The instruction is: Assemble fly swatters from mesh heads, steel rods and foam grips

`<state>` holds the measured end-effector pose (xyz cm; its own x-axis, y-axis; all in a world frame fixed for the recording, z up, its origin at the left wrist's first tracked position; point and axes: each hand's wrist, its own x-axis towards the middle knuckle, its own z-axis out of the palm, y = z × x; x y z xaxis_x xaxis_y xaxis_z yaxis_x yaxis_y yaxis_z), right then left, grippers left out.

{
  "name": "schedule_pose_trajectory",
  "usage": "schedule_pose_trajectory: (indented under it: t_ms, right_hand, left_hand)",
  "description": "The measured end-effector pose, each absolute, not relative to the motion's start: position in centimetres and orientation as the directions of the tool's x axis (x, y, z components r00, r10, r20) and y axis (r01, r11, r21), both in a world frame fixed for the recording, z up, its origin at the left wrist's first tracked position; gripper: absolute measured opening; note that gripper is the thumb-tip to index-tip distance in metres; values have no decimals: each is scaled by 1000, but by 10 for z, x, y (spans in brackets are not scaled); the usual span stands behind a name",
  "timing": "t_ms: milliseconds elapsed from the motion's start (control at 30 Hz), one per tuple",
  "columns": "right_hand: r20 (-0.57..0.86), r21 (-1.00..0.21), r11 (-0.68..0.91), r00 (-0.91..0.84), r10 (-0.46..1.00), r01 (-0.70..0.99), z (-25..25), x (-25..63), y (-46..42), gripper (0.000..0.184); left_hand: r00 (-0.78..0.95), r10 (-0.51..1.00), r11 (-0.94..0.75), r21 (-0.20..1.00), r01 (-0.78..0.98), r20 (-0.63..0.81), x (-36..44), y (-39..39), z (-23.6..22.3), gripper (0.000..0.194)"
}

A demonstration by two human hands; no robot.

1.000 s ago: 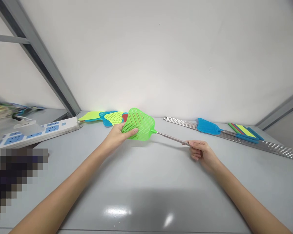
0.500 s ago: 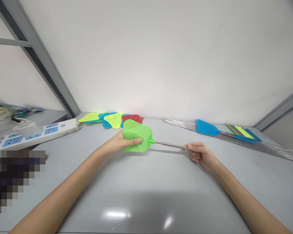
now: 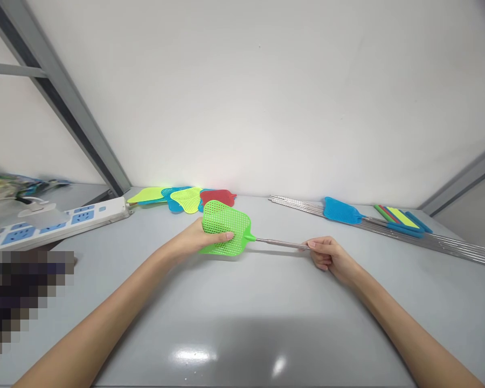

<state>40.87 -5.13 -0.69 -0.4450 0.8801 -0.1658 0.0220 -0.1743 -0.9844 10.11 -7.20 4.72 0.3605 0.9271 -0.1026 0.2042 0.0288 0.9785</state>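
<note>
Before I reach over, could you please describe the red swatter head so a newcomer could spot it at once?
From the white power strip on the left, follow the wall rightward along the overlapping swatter heads. The red swatter head lies at that row's right end, just beyond the held green swatter. It is the row's only red head; the others are yellow or blue.

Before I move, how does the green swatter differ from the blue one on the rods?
The left hand and right hand hold the green swatter; neither touches the blue swatter, which lies across metal rods. The green swatter is nearer the camera; the blue swatter sits farther back. Both have heads pointing left.
</note>
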Motion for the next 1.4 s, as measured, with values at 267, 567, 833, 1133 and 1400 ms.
schedule_pose_trajectory:
  t_ms: [267, 567, 833, 1133, 1400]
  right_hand:
    - [-247, -957, -137, -469, 848, 256, -3, 407, -54, 37]
    - [-265, -955, -166, -460, 848, 245, -3, 409, -53, 36]
    - [-265, -959, -182, -464, 845, 216, -1, 410, -53, 36]
    - [-273, -951, -165, -463, 843, 261, -2, 412, -51, 37]
    - [-289, -945, -171, -467, 836, 279, -2, 412, -51, 40]
  left_hand:
    - [337, 934, 40, 972, 230, -118, 96, -72, 44, 36]
    - [319, 938, 68, 973, 218, -137, 99, -72, 38, 38]
    - [291, 945, 109, 983, 149, -149, 106, -76, 38, 39]
    - [281, 950, 92, 983, 162, -135, 107, -75, 35, 37]
    - [269, 958, 30, 971, 238, -95, 107, -77, 37, 37]
